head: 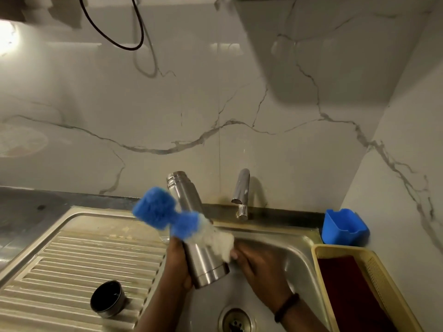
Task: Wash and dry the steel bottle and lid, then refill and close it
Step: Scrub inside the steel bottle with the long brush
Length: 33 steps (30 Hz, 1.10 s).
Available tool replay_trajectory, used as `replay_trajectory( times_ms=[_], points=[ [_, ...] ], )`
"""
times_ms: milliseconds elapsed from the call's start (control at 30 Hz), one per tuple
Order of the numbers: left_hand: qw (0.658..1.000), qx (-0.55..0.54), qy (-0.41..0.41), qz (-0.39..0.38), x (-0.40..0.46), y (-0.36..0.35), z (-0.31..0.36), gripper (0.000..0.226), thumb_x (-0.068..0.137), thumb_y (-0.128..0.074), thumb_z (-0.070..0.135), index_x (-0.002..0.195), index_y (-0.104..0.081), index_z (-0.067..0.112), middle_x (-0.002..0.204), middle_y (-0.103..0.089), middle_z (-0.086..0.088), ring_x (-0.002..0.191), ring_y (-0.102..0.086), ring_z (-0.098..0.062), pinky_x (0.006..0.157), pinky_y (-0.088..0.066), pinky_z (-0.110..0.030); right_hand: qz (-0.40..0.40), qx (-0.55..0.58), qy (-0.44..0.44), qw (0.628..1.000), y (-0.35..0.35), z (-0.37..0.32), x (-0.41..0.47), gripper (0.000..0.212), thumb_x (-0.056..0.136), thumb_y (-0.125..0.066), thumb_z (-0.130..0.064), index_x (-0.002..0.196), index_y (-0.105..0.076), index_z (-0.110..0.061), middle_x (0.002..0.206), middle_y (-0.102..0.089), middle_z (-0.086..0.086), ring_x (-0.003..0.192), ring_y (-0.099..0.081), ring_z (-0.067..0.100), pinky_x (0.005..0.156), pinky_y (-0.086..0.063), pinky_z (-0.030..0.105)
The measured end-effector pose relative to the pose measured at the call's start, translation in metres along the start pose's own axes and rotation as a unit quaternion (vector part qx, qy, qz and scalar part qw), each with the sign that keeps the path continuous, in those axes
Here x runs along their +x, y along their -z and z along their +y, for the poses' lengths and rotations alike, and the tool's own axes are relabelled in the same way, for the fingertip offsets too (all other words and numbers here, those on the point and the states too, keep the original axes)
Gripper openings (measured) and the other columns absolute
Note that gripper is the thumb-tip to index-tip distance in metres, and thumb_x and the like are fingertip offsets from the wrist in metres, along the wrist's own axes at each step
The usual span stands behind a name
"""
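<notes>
The steel bottle is held tilted above the sink basin, its open mouth pointing up and away. My left hand grips its lower body from the left. My right hand holds a blue and white bottle brush whose bristles lie across the outside of the bottle; the handle is hidden. The steel lid lies mouth-up on the ribbed drainboard at the lower left.
A chrome tap stands behind the basin, with no water visibly running. The drain is below my hands. A blue plastic holder and a yellow tray with a dark red mat sit at the right. Marble wall behind.
</notes>
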<state>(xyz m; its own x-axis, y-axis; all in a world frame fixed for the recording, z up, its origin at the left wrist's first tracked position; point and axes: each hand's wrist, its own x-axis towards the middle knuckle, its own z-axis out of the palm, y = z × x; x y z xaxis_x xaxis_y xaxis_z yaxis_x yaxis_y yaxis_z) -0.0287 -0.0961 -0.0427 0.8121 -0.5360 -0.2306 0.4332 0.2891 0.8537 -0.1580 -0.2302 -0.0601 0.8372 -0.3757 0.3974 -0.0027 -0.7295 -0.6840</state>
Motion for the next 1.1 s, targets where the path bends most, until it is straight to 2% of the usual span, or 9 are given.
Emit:
replay_trajectory(
  times_ms=[67,133,167,300,400,567,700,833,1100],
  points=[
    [0.999,0.026,-0.024,-0.038,-0.010,0.007,0.001,0.035,0.104,-0.045,0.037,0.107,-0.055,0.003,0.084,-0.055,-0.004,0.052,-0.066,-0.010,0.049,-0.052,-0.029,-0.014,-0.005,-0.009,1.000,0.005,0.005,-0.012,0.044,0.095,-0.029,-0.069,0.106,-0.061,-0.041,0.087,-0.069,-0.019,0.083,-0.064,-0.002,0.072,-0.053,0.028],
    [0.996,0.063,-0.036,-0.057,-0.011,0.005,0.001,0.082,0.063,-0.082,0.063,0.106,-0.054,-0.001,0.084,-0.059,-0.011,0.053,-0.068,-0.010,0.045,-0.054,-0.024,0.022,-0.001,-0.007,1.000,0.015,0.002,-0.011,0.041,0.093,-0.031,-0.070,0.100,-0.060,-0.042,0.084,-0.066,-0.021,0.082,-0.063,-0.003,0.070,-0.051,0.022],
    [0.995,0.072,-0.042,-0.054,-0.010,0.003,0.001,0.093,0.053,-0.085,0.064,0.112,-0.054,-0.001,0.089,-0.063,-0.018,0.061,-0.072,-0.014,0.050,-0.056,-0.024,0.052,0.009,-0.010,0.999,0.023,-0.002,-0.006,0.039,0.093,-0.036,-0.066,0.098,-0.063,-0.038,0.087,-0.067,-0.019,0.084,-0.063,-0.002,0.071,-0.052,0.019],
    [0.976,0.191,-0.088,-0.058,-0.012,-0.001,-0.009,0.079,0.068,-0.078,0.060,0.133,-0.050,0.025,0.114,-0.068,-0.010,0.089,-0.073,-0.017,0.062,-0.059,-0.025,0.154,0.021,-0.063,0.986,0.074,-0.012,0.021,0.019,0.091,-0.048,-0.050,0.097,-0.062,-0.039,0.086,-0.068,-0.014,0.081,-0.064,0.001,0.067,-0.054,0.022],
    [0.948,0.294,-0.056,-0.110,-0.012,0.005,-0.019,0.065,0.074,-0.082,0.039,0.129,-0.049,0.032,0.118,-0.067,-0.002,0.096,-0.071,-0.013,0.066,-0.059,-0.024,0.225,-0.079,-0.083,0.968,0.113,0.003,0.035,0.010,0.096,-0.053,-0.031,0.098,-0.062,-0.027,0.081,-0.065,-0.009,0.076,-0.062,0.008,0.064,-0.051,0.027],
    [0.905,0.392,-0.050,-0.154,-0.006,0.000,-0.035,0.071,0.062,-0.090,0.044,0.121,-0.053,0.034,0.114,-0.069,0.002,0.099,-0.070,-0.012,0.083,-0.060,-0.034,0.273,-0.361,-0.100,0.886,0.155,0.026,0.036,0.003,0.091,-0.061,-0.014,0.091,-0.062,-0.017,0.073,-0.060,0.005,0.069,-0.057,0.028,0.063,-0.039,0.034],
    [0.884,0.431,-0.088,-0.161,0.001,-0.006,-0.041,0.071,0.058,-0.087,0.048,0.118,-0.052,0.034,0.111,-0.068,0.005,0.098,-0.069,-0.011,0.084,-0.061,-0.038,0.236,-0.576,-0.076,0.779,0.194,0.018,0.037,0.016,0.076,-0.053,0.002,0.081,-0.063,-0.009,0.065,-0.053,0.013,0.066,-0.049,0.033,0.062,-0.035,0.040],
    [0.866,0.457,-0.117,-0.164,0.011,-0.014,-0.047,0.067,0.066,-0.088,0.036,0.121,-0.050,0.033,0.111,-0.065,0.006,0.098,-0.066,-0.012,0.079,-0.058,-0.031,0.152,-0.680,-0.129,0.706,0.228,0.010,0.044,0.025,0.078,-0.042,-0.004,0.082,-0.064,-0.015,0.075,-0.059,0.010,0.081,-0.052,0.032,0.073,-0.037,0.041],
    [0.845,0.484,-0.170,-0.151,0.022,-0.037,-0.057,0.065,0.065,-0.088,0.035,0.119,-0.053,0.027,0.106,-0.063,0.008,0.093,-0.061,-0.009,0.074,-0.049,-0.023,-0.006,-0.754,-0.195,0.627,0.270,0.001,0.060,0.021,0.096,-0.043,-0.018,0.099,-0.063,-0.026,0.101,-0.066,-0.004,0.105,-0.054,0.020,0.093,-0.038,0.033]
  ],
)
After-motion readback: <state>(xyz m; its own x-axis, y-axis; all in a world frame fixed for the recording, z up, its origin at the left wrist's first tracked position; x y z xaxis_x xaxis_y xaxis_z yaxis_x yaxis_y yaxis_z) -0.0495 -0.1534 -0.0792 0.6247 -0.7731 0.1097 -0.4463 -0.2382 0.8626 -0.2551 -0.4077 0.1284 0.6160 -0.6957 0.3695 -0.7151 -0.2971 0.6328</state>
